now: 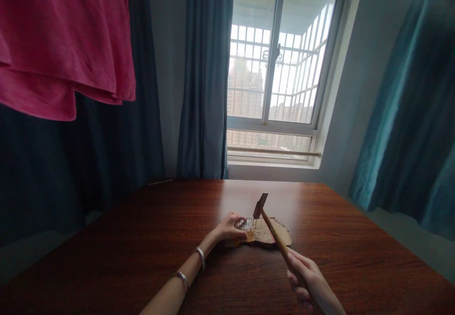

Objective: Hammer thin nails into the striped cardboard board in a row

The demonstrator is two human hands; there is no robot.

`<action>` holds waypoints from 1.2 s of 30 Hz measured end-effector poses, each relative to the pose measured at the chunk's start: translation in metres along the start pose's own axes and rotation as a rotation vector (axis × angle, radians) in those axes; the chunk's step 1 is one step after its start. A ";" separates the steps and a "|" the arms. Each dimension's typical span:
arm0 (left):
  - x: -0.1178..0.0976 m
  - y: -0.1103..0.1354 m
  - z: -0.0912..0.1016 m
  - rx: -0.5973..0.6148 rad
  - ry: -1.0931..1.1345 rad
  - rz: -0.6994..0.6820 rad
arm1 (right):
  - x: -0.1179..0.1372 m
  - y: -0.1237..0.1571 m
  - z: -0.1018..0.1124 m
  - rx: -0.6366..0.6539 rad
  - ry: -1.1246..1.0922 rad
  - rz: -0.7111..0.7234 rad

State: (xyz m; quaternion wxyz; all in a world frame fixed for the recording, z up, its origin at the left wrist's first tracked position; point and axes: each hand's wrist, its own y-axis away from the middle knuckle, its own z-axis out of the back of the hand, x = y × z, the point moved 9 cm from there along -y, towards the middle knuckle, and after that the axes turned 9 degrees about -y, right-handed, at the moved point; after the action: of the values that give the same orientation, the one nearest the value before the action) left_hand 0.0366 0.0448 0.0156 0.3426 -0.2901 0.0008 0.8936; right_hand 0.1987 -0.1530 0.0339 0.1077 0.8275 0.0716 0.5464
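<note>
My right hand is wrapped round the wooden handle of a hammer. The dark metal head is raised over a flat, wavy-edged wooden board that lies on the table. Several thin upright nails stand in a row in the board's left part, just left of the hammer head. Small dark dots cover much of its face, and more short nails line its far right edge. My left hand grips the board's left end, thumb along the near side and fingers on the far side, close to the nails.
The board lies on a glossy brown wooden table. Behind it are a barred window and a blue curtain, with another curtain at the right. A pink cloth hangs at upper left.
</note>
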 end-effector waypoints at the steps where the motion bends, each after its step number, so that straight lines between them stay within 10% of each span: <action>1: 0.000 0.000 0.000 -0.004 0.002 0.000 | -0.001 -0.001 0.001 -0.015 0.002 -0.008; 36: 0.025 -0.012 -0.002 -0.175 0.257 0.103 | 0.001 -0.009 -0.038 0.044 0.133 0.143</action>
State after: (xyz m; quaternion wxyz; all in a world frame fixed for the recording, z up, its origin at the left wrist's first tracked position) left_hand 0.0300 0.0693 0.0035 0.2668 -0.4304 -0.0183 0.8621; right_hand 0.1648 -0.1403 0.0472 0.0453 0.7944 0.0313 0.6049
